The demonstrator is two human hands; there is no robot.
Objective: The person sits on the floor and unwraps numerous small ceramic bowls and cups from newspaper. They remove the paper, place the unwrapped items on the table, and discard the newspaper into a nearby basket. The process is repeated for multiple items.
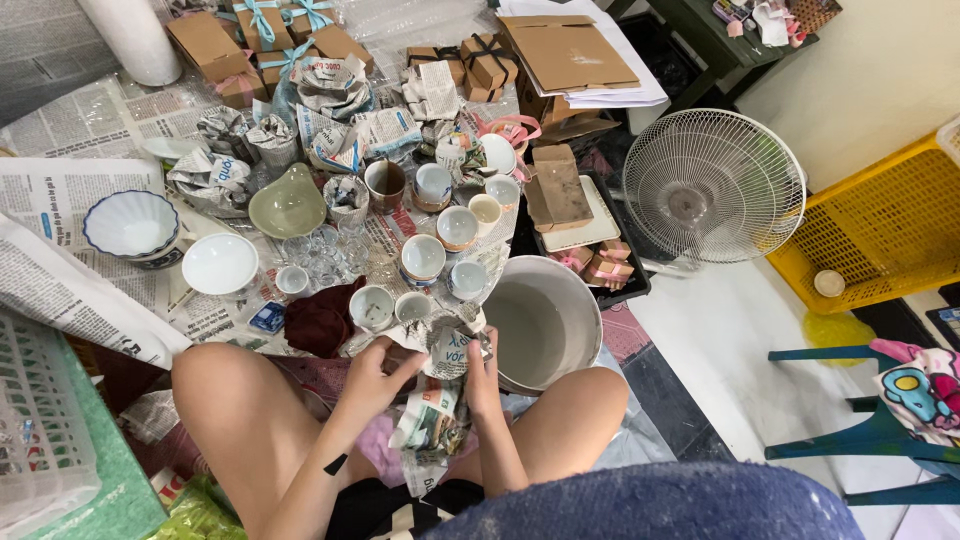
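Crumpled newspaper wrapping (440,385) is gripped by the left hand (368,378) and right hand (483,375), fingers curled closed on it, beside a smooth round grey basin (545,325); small glazed cups (423,258) crowd the floor ahead.

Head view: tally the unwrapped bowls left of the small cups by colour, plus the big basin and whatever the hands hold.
White bowl with blue rim: 1
Plain white bowl: 1
Green bowl: 1
Grey basin: 1
Newspaper bundle, gripped by left hand and right hand: 1
Total: 5
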